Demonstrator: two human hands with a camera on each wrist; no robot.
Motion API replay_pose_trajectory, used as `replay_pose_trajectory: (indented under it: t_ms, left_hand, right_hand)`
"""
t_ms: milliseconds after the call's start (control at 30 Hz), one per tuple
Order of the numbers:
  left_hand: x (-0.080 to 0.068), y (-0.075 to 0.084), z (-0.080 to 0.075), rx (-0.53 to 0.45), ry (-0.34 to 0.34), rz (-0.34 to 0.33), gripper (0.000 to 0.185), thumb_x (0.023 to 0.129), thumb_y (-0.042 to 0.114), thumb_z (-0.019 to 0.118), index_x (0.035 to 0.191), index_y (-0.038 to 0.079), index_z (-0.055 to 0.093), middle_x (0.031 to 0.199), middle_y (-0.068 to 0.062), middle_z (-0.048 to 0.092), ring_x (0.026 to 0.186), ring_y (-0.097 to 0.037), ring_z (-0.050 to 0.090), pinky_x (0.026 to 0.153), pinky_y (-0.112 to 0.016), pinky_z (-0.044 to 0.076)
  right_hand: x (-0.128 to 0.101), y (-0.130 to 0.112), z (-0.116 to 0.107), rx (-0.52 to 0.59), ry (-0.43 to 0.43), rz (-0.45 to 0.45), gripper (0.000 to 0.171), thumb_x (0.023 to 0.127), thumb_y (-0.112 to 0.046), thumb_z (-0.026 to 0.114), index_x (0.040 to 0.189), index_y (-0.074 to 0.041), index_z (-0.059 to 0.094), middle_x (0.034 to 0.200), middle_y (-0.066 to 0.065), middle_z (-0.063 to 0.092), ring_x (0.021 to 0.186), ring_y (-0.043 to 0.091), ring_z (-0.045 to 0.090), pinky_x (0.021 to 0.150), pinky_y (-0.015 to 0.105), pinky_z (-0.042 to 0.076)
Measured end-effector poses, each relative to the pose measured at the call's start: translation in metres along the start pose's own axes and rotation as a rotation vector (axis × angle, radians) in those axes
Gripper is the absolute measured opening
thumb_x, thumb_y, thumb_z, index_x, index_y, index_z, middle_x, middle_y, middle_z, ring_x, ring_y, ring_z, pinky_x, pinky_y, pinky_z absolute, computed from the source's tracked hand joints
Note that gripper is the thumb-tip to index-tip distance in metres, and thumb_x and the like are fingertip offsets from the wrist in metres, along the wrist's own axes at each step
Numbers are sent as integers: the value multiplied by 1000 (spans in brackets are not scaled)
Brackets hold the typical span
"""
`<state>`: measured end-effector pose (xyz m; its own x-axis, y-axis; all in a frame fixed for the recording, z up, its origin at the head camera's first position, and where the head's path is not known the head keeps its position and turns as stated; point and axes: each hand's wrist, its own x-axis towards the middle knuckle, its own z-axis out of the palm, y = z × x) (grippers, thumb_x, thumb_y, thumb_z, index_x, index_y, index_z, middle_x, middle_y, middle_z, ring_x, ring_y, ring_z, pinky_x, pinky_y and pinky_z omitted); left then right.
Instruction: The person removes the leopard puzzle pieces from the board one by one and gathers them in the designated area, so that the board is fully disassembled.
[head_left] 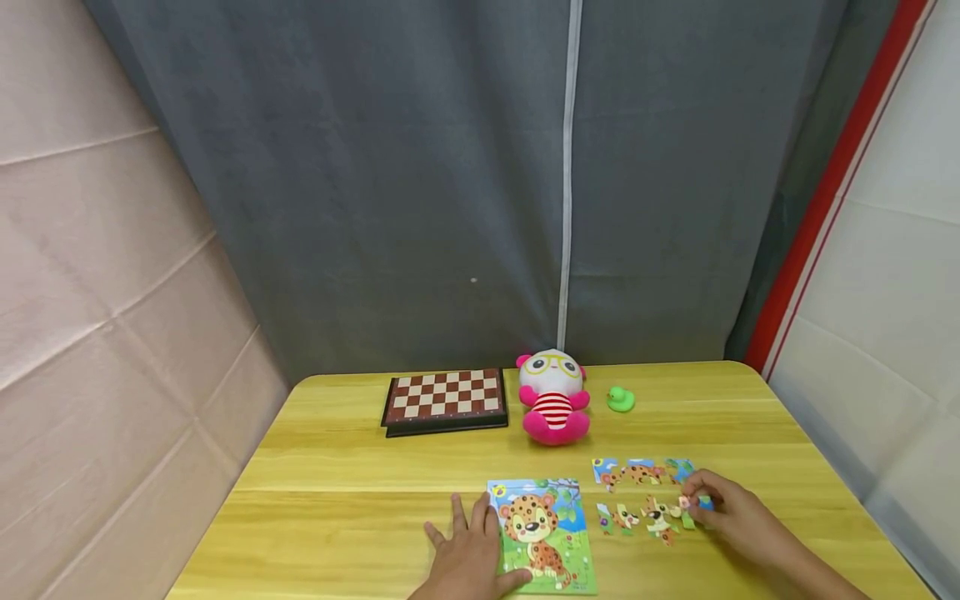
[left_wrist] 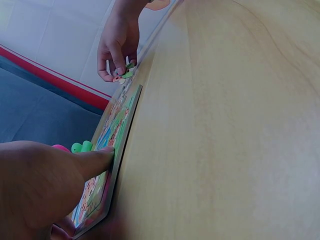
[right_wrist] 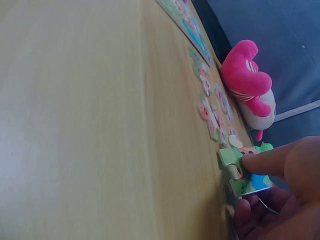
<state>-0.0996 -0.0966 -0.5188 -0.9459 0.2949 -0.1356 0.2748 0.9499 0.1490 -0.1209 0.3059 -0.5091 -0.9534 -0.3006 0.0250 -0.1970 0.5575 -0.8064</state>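
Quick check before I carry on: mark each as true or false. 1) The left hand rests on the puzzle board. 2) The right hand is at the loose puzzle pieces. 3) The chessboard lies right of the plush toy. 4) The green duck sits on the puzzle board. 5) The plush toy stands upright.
1) True: the left hand lies flat on the left edge of the puzzle board.
2) True: the right hand pinches a puzzle piece among the loose pieces.
3) False: the chessboard lies left of the plush toy.
4) False: the green duck sits on the table, right of the plush toy.
5) True: it stands upright.
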Motion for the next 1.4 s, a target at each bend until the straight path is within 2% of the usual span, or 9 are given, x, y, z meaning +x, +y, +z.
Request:
replay_pose_trajectory:
  t_ms: [133, 300, 400, 633, 900, 1200, 1400]
  left_hand:
    - [0, 0, 0, 1, -2, 3, 110, 70, 87, 48, 142, 3, 45, 155, -15, 31, 136, -59, 23, 79, -89, 22]
    - [1, 0, 0, 6, -11, 2, 111, 69, 87, 47, 142, 4, 44, 155, -15, 30, 136, -59, 23, 79, -89, 22]
    - [1, 0, -1, 3, -16, 1, 111, 69, 87, 47, 142, 4, 44, 156, -15, 29, 137, -59, 22, 79, -89, 21]
    - [0, 0, -2, -5, -20, -2, 110, 70, 87, 48, 143, 4, 44, 156, -15, 29, 137, -59, 22, 79, -89, 22]
    - [0, 0, -1, -4, -9, 2, 110, 70, 86, 49, 142, 4, 44, 156, -15, 29, 136, -60, 22, 79, -89, 22]
    - [1, 0, 1, -3, 2, 1, 111, 69, 88, 46, 142, 4, 45, 155, -15, 30, 136, -59, 23, 79, -89, 21]
    - [1, 0, 1, 4, 8, -5, 111, 68, 88, 47, 141, 4, 45, 154, -15, 31, 136, -59, 24, 79, -89, 22]
  right_hand:
    - [-3, 1, 0, -76, -2, 47, 12, 93, -12, 65, 101, -10, 57, 94, -3, 64, 83, 3, 55, 67, 23, 47]
    - [-3, 2, 2, -205, 40, 72, 15, 89, -13, 70, 99, -18, 59, 94, -11, 63, 91, 0, 58, 76, 24, 51]
    - [-4, 4, 4, -247, 64, 80, 16, 88, -14, 71, 98, -21, 61, 94, -13, 63, 93, 0, 58, 78, 24, 52]
    - [-5, 9, 6, -238, 73, 14, 14, 88, -15, 71, 100, -17, 63, 97, -4, 59, 91, -1, 55, 77, 24, 51]
    - [-6, 8, 6, -211, 82, -48, 15, 90, -15, 70, 103, -14, 64, 99, -2, 58, 92, -1, 54, 77, 21, 50]
    - [-6, 7, 5, -194, 65, -36, 17, 90, -17, 70, 106, -12, 65, 103, -2, 59, 96, 4, 58, 81, 21, 51]
    - [-6, 6, 4, -172, 48, -11, 21, 90, -19, 69, 108, -9, 64, 103, -1, 59, 97, 3, 57, 82, 20, 51]
